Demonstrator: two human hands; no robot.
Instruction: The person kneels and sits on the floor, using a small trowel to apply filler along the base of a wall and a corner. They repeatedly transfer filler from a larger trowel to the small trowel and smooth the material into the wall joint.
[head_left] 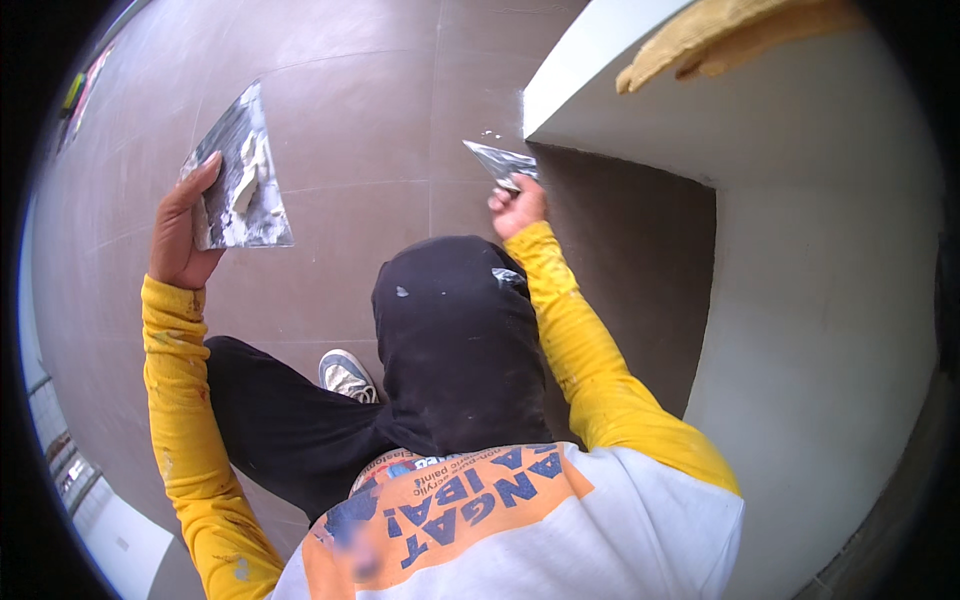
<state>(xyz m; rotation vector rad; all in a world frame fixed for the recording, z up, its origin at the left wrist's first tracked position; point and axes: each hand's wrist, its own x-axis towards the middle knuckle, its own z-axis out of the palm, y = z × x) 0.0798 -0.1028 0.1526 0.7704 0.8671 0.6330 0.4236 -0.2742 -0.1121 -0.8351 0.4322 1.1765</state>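
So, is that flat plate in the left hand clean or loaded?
Loaded: a thick white lump sits on the metal plate, with pale smears around it; the left hand grips its edge.

On my feed I see long yellow sleeves (590, 355), stained brown and whitish, and a white shirt (650, 520) carrying an orange panel (510, 520) with dark blue lettering (520, 485). Black trousers (455, 345) show pale spots; one shoe (347, 376) is grey and white. The left hand (183, 228) and right hand (519, 208) are bare.
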